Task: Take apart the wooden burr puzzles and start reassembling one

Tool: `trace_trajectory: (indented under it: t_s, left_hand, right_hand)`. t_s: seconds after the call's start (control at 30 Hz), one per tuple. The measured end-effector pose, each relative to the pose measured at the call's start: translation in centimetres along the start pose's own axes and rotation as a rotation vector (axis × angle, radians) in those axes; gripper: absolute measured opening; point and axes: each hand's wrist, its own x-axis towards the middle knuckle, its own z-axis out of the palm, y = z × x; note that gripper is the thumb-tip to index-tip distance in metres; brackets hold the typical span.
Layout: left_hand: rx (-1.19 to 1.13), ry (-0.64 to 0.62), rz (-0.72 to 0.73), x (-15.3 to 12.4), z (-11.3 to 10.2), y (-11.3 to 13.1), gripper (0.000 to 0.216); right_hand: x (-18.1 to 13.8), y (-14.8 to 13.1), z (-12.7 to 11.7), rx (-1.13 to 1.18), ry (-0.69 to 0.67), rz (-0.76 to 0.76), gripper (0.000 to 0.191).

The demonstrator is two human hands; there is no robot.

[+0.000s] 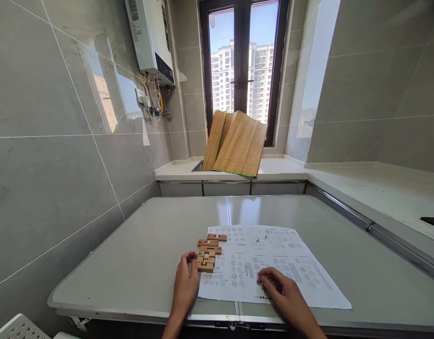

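Your left grip (186,282) is loosely bent, thumb and fingers slightly apart, at the left side of the wooden pieces (208,260); you cannot tell from this view whether the fingertips press on them. Your right grip (285,294) sits over the near part of the printed sheet (273,263), its fingers half curled, and whether the tips meet cannot be told. You have the wooden pieces gathered in a rough column along the sheet's left edge, longer notched ones toward the far side and a compact cluster nearest you, just beside your left grip. The sheet, covered with small diagrams, lies on the pale counter (132,263) across its central seam (229,210). Beyond the counter, a folded slatted mat (241,146) stands on a white ledge (284,165) before the window (241,70), and a water heater (151,37) hangs to your left.
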Motion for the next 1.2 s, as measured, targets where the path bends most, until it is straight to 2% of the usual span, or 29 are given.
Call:
trace_trajectory:
  t_s: [0.2,0.4,0.63,0.87,1.2]
  left_hand:
    - [0.097,-0.052,0.095,1.3,0.4,2.1,0.042]
    - [0.365,-0.137,0.176,3.3,3.8,4.2,0.055]
    - [0.613,-0.185,0.149,4.3,6.8,4.3,0.053]
    - [0.72,-0.244,0.202,4.5,7.7,3.8,0.052]
    - [0.767,-0.351,0.32,5.0,7.8,4.1,0.046]
  right_hand:
    - [-0.1,-0.3,0.0,0.023,0.021,-0.005,0.037]
    - [-0.2,-0.6,-0.1,0.006,0.003,0.004,0.038]
    - [-0.2,-0.6,-0.3,0.015,-0.006,-0.004,0.041]
    - [-0.1,-0.5,-0.3,-0.003,-0.021,0.003,0.039]
    - [0.0,-0.5,-0.2,-0.002,-0.029,-0.005,0.035]
